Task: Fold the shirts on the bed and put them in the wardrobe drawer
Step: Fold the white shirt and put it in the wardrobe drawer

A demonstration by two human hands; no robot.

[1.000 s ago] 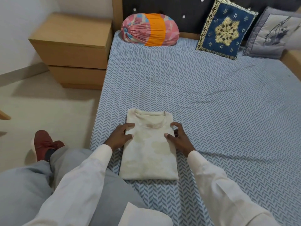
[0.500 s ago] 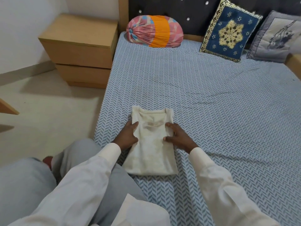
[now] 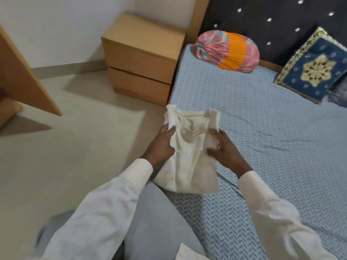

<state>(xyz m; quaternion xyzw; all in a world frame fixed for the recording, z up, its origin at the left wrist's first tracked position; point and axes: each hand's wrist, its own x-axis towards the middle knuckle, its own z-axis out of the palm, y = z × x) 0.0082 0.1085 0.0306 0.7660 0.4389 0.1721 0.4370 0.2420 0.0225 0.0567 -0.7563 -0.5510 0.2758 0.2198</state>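
A folded cream shirt (image 3: 189, 164) is held up over the left edge of the bed (image 3: 262, 137), collar away from me, its cloth buckled in the middle. My left hand (image 3: 161, 145) grips its left side with the thumb on top. My right hand (image 3: 223, 147) grips its right side the same way. The shirt's lower end hangs over my grey trouser leg. White sleeves cover both my forearms.
A wooden two-drawer bedside cabinet (image 3: 142, 59) stands left of the bed. A wooden panel (image 3: 22, 77) rises at the far left over the tiled floor (image 3: 65, 147). A pink and orange bolster (image 3: 227, 51) and a blue embroidered cushion (image 3: 313, 70) lie against the dark headboard.
Both hands closed on the shirt's sides and lifted it off the sheet, moving it left towards the bed edge. The view has swung left, showing more floor and the wooden panel.
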